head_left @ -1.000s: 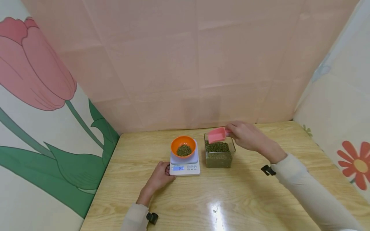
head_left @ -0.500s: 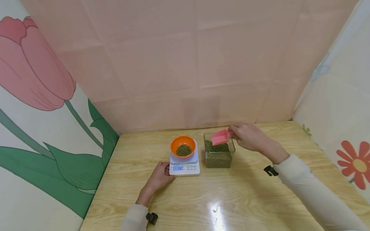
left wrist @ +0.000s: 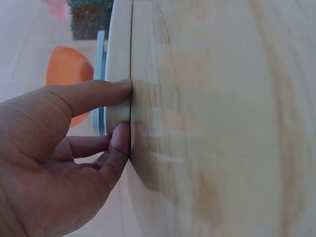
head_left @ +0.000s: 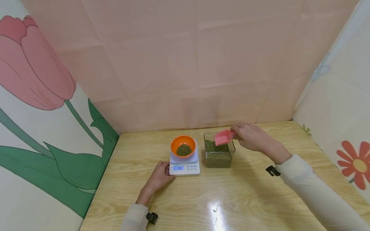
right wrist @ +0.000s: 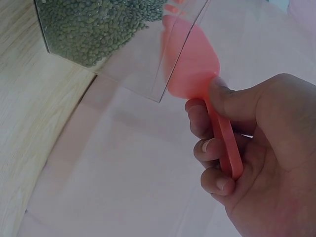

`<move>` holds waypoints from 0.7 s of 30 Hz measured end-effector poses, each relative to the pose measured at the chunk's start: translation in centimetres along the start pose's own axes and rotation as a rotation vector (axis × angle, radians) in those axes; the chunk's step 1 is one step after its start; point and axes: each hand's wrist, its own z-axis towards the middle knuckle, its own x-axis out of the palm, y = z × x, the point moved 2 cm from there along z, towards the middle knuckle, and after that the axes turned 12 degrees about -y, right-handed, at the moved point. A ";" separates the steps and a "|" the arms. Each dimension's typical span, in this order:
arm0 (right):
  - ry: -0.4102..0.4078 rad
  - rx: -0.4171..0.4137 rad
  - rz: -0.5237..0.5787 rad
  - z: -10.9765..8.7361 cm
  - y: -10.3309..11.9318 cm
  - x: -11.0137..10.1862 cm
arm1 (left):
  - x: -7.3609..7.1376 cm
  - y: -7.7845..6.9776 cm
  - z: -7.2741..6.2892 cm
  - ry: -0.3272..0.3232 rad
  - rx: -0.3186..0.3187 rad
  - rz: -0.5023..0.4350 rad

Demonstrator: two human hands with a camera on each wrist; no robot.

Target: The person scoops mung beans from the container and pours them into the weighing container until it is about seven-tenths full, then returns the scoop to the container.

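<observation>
"Where are the hands?"

"The right hand (head_left: 248, 137) has its fingers curled round the handle of the pink scoop (head_left: 223, 138), above the clear container (head_left: 218, 164) of mung beans (head_left: 212, 146). The left hand (head_left: 159, 175) pinches the kitchen scale (head_left: 185, 173) at its near left corner."

"Any risk?"

"That pinch — leaning on it could skew the orange bowl's (head_left: 183, 139) reading. And the scoop could catch the rim, scattering beans across the bench (head_left: 185, 202)."

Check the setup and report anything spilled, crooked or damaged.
Nothing stands out: the orange bowl sits upright on the scale, the clear container stands beside the scale, and no spill shows on the table. The dark speck in the glare is too small to identify.
</observation>
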 end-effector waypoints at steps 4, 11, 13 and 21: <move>0.007 -0.007 -0.009 0.0 0.0 0.0 | 0.0 0.0 0.0 0.002 0.000 -0.003; 0.014 -0.012 -0.012 0.0 0.0 0.0 | 0.0 0.1 0.0 -0.001 -0.001 0.001; 0.012 -0.020 -0.016 0.1 0.0 0.1 | 0.0 0.1 -0.1 -0.002 -0.003 -0.002; 0.014 -0.056 -0.035 0.2 0.5 0.0 | 0.0 0.2 0.0 -0.004 0.004 -0.015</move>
